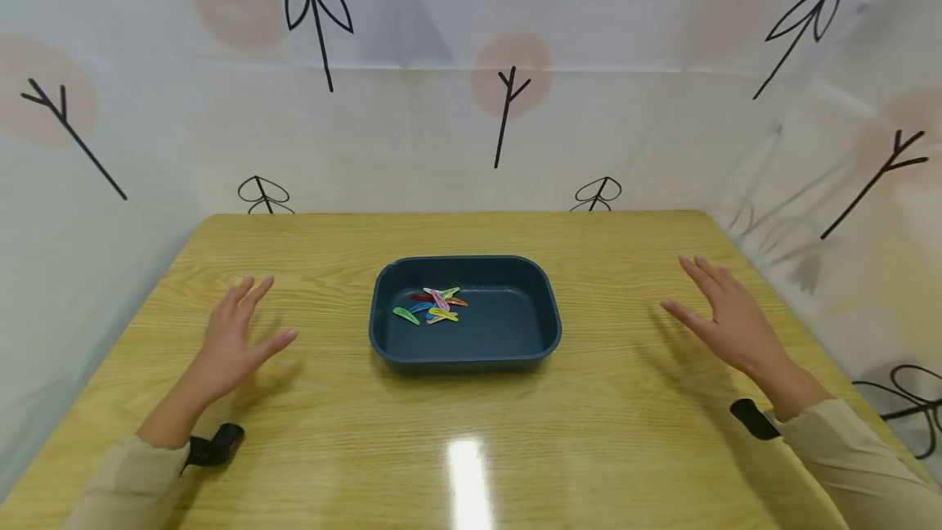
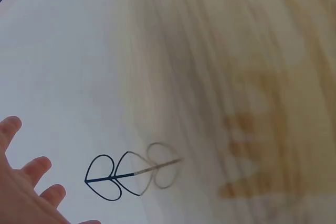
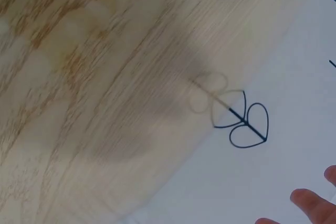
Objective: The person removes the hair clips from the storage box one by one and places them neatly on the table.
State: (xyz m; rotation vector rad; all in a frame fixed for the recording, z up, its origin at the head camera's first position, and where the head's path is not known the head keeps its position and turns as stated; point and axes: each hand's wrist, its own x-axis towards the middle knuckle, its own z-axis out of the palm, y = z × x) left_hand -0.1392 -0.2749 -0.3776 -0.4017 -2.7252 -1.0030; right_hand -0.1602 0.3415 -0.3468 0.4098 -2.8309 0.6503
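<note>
A dark blue rectangular tray with rounded corners sits in the middle of the table. Several colourful snap hair clips lie in a loose pile in its left half, among them a green hair clip and a yellow one. To the left of the tray my left hand hovers over the table with fingers spread, holding nothing. My right hand is held up on the opposite side, fingers extended and thumb apart, also with nothing in it. Both wrist views catch only fingertips at an edge and a corner of the tray.
The wooden table has a glossy top with a bright reflection near its front edge. White cloth with line-drawn plants hangs behind it and along both sides. Each wrist carries a black strap below a beige sleeve.
</note>
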